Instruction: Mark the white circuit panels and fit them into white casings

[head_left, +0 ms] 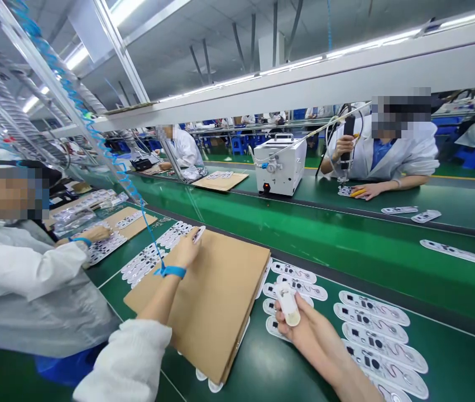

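Observation:
My left hand (183, 250), with a blue wrist strap (172, 271), reaches over a brown cardboard stack (220, 279). Its fingers close on the end of a white rounded board (198, 234) with dark parts, mostly hidden by the hand. Rows of similar white boards (145, 262) lie just left of the cardboard. In front of me on the right, my right hand (310, 326) grips a small white oblong piece (288, 307), tilted up between thumb and fingers. Behind and below it lie several white boards with black parts and thin wires (302, 287).
More wired boards (375, 329) lie on the green table at right. A green conveyor belt (325, 240) carries a single board (458, 253). Beyond stand a white machine box (279, 167) and a co-worker (382, 148). Another person (23, 268) works close at left. A blue coiled cord (107, 151) hangs down.

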Tool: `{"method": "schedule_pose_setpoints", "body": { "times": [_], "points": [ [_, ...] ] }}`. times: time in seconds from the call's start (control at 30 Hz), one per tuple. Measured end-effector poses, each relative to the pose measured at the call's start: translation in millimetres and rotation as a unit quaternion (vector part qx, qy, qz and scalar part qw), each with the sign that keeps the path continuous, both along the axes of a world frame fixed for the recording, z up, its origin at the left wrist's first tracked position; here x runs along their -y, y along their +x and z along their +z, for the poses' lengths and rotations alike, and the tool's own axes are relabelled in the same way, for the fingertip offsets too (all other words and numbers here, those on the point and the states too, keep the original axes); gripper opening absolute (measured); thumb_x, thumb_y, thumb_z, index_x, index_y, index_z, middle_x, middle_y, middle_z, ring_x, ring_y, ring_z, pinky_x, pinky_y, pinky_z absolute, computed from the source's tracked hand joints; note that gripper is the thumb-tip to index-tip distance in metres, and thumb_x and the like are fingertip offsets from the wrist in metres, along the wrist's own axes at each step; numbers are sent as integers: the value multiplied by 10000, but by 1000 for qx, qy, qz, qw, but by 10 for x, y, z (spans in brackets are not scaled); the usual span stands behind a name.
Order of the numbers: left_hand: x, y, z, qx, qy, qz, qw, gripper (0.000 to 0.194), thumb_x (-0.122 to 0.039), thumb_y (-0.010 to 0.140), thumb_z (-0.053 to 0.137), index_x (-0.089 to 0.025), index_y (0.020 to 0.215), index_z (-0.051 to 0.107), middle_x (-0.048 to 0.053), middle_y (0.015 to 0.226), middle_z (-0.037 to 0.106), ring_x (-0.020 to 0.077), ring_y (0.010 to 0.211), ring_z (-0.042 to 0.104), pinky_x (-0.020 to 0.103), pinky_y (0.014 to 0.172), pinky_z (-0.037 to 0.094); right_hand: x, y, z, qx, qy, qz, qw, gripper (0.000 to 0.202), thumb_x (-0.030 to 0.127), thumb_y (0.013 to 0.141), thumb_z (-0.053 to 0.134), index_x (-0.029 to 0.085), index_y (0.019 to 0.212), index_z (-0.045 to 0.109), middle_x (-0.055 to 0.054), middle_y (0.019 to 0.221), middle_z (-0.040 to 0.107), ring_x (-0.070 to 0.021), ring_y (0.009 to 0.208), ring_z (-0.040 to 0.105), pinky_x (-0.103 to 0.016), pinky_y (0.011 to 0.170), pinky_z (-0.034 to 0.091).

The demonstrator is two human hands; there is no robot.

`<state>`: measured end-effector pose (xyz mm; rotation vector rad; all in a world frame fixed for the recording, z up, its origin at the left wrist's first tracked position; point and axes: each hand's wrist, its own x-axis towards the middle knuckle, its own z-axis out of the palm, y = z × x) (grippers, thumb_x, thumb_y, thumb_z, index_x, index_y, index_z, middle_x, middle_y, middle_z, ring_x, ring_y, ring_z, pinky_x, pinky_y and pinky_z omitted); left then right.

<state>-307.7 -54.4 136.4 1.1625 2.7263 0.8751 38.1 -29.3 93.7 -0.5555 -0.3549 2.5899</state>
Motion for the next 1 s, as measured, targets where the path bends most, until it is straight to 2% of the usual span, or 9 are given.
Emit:
{"method": "schedule_pose_setpoints", "body": {
  "times": [0.1, 0.23, 0.43, 0.53, 0.67, 0.77, 0.83, 0.93, 1.0],
  "points": [
    [-51, -400, -95, -41, -60, 24, 997, 346, -340, 904, 596, -169, 1203, 564, 89, 1203, 598, 233, 1045, 600, 468, 896, 505, -152, 121, 44, -27, -13, -15, 999, 223, 264, 818, 733, 118, 976, 676, -78, 909, 653, -139, 793, 627, -228, 730, 534],
    [-31, -604, -236, -72, -112, 35, 991, 339, -331, 905, 598, -173, 1204, 571, 86, 1230, 592, 242, 1071, 596, 473, 907, 506, -281, 285, 129, -43, -16, -36, 998, 234, 219, 862, 673, 86, 1055, 672, -118, 1050, 638, -138, 873, 632, -222, 850, 545],
    [-30, -722, -347, -104, -132, 55, 984, 323, -340, 916, 580, -173, 1193, 576, 84, 1222, 596, 240, 1070, 596, 466, 906, 507, -375, 448, 270, -84, 18, -66, 994, 329, 147, 820, 710, 208, 1141, 671, -24, 900, 634, -101, 693, 568, -205, 629, 540],
    [-45, -735, -344, -111, -130, 64, 983, 325, -351, 916, 578, -171, 1187, 580, 83, 1215, 601, 239, 1069, 596, 469, 914, 497, -431, 533, 288, -47, 59, -86, 993, 485, 113, 766, 767, 287, 1202, 645, 20, 911, 636, -88, 760, 605, -191, 726, 556],
    [-74, -645, -236, -115, -118, 75, 984, 321, -325, 911, 569, -149, 1179, 588, 107, 1209, 608, 277, 1113, 576, 507, 949, 456, -506, 625, 313, 5, 88, -104, 991, 463, 193, 678, 859, 262, 1107, 699, 15, 894, 672, -103, 779, 650, -202, 765, 578],
    [-120, -333, -128, -125, -86, 59, 987, 385, -262, 899, 491, -68, 1226, 555, 222, 1244, 576, 394, 1216, 488, 584, 991, 373, -554, 673, 362, 27, 97, -124, 987, 413, 214, 649, 879, 241, 1031, 726, 4, 877, 697, -108, 734, 662, -192, 683, 585],
    [-131, 74, -120, -117, -64, -1, 991, 410, -282, 890, 449, -73, 1228, 551, 226, 1238, 587, 397, 1218, 487, 562, 1006, 367, -588, 699, 389, 27, 111, -131, 985, 381, 206, 672, 864, 237, 1026, 727, -4, 889, 708, -109, 728, 664, -193, 667, 584],
    [-13, 938, -276, -60, -60, -171, 982, 303, -409, 871, 503, -215, 1062, 637, 67, 1086, 693, 264, 1049, 619, 389, 944, 480, -644, 722, 402, 20, 129, -146, 981, 348, 196, 719, 828, 227, 1048, 721, -17, 900, 713, -114, 737, 659, -211, 682, 585],
    [156, 1530, -475, -16, -51, -300, 952, 255, -406, 863, 540, -253, 1039, 643, 41, 1051, 698, 248, 1013, 631, 383, 910, 510, -676, 724, 398, 20, 126, -164, 978, 326, 197, 737, 810, 211, 1051, 721, -26, 909, 711, -122, 745, 655, -226, 686, 585]
  ]
}}
